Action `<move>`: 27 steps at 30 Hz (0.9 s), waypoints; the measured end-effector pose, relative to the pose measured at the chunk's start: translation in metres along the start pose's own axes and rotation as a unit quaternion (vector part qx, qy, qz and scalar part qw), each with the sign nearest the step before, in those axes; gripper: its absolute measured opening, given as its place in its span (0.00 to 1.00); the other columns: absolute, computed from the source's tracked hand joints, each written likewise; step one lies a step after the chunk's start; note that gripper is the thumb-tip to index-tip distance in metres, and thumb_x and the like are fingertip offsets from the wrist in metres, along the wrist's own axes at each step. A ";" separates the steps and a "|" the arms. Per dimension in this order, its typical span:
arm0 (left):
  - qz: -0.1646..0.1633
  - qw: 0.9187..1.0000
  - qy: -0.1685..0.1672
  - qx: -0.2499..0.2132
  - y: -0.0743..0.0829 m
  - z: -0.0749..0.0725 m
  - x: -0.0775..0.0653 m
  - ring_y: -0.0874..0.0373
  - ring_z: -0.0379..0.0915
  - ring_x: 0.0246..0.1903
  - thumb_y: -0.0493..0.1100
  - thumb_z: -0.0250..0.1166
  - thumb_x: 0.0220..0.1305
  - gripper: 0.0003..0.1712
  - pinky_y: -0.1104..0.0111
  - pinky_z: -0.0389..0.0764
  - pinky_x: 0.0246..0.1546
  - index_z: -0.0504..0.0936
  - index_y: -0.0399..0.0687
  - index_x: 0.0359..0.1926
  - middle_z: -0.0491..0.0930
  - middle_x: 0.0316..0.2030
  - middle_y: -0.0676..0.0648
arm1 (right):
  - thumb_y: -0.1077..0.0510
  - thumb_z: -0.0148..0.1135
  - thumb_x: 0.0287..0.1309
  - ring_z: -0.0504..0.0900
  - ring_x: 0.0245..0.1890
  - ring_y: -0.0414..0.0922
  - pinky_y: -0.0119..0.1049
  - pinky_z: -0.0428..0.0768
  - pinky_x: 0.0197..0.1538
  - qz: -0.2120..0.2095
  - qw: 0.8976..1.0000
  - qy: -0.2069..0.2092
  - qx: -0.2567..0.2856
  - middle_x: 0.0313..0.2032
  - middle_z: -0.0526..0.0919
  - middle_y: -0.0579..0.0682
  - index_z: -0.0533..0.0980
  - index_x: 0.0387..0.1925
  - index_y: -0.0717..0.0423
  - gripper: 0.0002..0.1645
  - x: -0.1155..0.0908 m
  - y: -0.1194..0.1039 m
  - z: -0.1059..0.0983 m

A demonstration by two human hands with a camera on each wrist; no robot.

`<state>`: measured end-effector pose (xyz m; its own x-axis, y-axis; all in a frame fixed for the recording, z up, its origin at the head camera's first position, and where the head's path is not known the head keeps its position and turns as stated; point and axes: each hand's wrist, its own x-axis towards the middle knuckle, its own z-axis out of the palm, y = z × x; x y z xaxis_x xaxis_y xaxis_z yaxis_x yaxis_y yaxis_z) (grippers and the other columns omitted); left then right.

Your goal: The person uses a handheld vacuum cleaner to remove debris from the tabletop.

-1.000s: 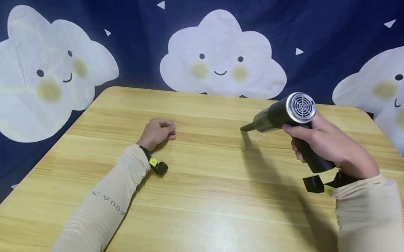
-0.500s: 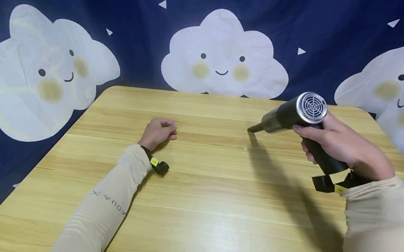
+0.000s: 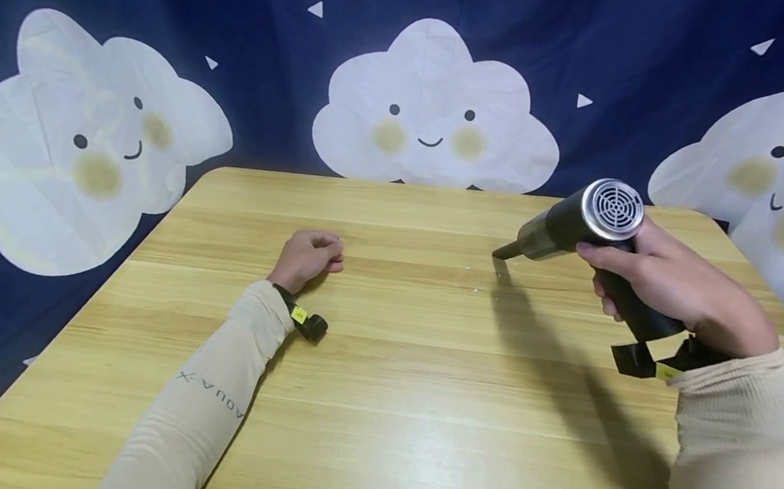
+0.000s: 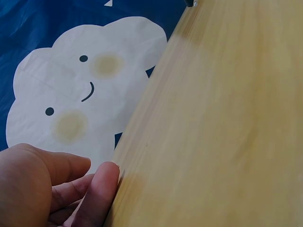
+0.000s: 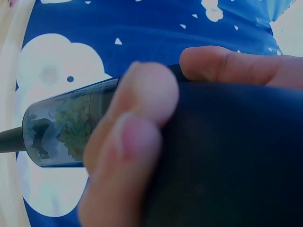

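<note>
My right hand (image 3: 679,277) grips the handle of a black handheld vacuum cleaner (image 3: 561,223), with fingers wrapped round it. Its narrow nozzle (image 3: 507,250) points down and left at the tabletop; I cannot tell whether the tip touches. Through its clear dust cup (image 5: 57,127), greenish-brown bits show in the right wrist view. Just left of the nozzle lie several tiny white crumbs (image 3: 476,289). My left hand (image 3: 306,257) rests on the wood with its fingers loosely curled. Nothing shows between its thumb and fingers in the left wrist view.
A light wood-grain table (image 3: 376,388) with rounded far corners spreads under both arms. Behind it hangs a dark blue curtain (image 3: 272,21) printed with white smiling clouds. The vacuum and right arm throw a long shadow (image 3: 558,376) over the tabletop.
The right hand has shifted to the right with the vacuum cleaner, and the nozzle has passed from the left to the right of the crumbs. My left hand stays where it was.
</note>
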<state>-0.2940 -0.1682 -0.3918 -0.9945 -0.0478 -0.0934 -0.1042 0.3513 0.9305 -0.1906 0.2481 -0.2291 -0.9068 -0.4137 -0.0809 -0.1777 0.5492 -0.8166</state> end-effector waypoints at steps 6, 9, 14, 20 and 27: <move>0.000 1.000 0.000 0.003 0.001 0.000 -0.001 0.59 0.81 0.36 0.39 0.60 0.66 0.16 0.78 0.86 0.35 0.79 0.33 0.50 0.75 0.57 0.44 | 0.47 0.49 0.70 0.76 0.18 0.56 0.46 0.82 0.20 0.018 1.000 0.011 -0.011 0.21 0.74 0.59 0.60 0.57 0.51 0.20 -0.003 -0.001 0.001; 0.000 1.000 0.001 0.005 0.001 0.000 -0.001 0.60 0.81 0.35 0.39 0.60 0.66 0.15 0.78 0.86 0.35 0.79 0.33 0.50 0.76 0.56 0.44 | 0.46 0.49 0.70 0.76 0.19 0.57 0.46 0.82 0.21 0.025 1.000 0.012 -0.013 0.21 0.75 0.59 0.61 0.55 0.52 0.21 -0.005 -0.001 0.000; 0.001 1.000 -0.001 0.004 0.002 0.000 0.000 0.60 0.81 0.35 0.40 0.60 0.66 0.16 0.78 0.86 0.35 0.79 0.34 0.50 0.76 0.55 0.43 | 0.46 0.49 0.70 0.76 0.19 0.56 0.46 0.82 0.21 0.032 0.999 0.014 -0.013 0.21 0.75 0.58 0.60 0.55 0.53 0.21 -0.007 -0.001 -0.001; 0.005 1.000 -0.001 0.002 0.004 0.000 -0.002 0.60 0.81 0.34 0.39 0.59 0.66 0.15 0.78 0.86 0.35 0.79 0.33 0.49 0.75 0.58 0.43 | 0.44 0.48 0.70 0.76 0.20 0.56 0.46 0.82 0.21 0.037 0.999 0.014 -0.001 0.23 0.75 0.59 0.59 0.57 0.50 0.22 -0.007 -0.001 -0.002; 0.005 1.000 0.001 0.002 0.004 0.000 -0.005 0.62 0.81 0.33 0.39 0.60 0.66 0.15 0.78 0.86 0.34 0.80 0.33 0.49 0.73 0.60 0.43 | 0.44 0.44 0.72 0.77 0.21 0.52 0.44 0.82 0.21 0.039 0.997 0.036 0.060 0.28 0.74 0.58 0.57 0.60 0.46 0.21 -0.002 0.009 -0.006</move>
<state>-0.2892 -0.1669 -0.3877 -0.9954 -0.0467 -0.0834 -0.0946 0.3552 0.9300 -0.1925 0.2579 -0.2328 -0.9418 -0.3175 -0.1102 -0.0617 0.4856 -0.8720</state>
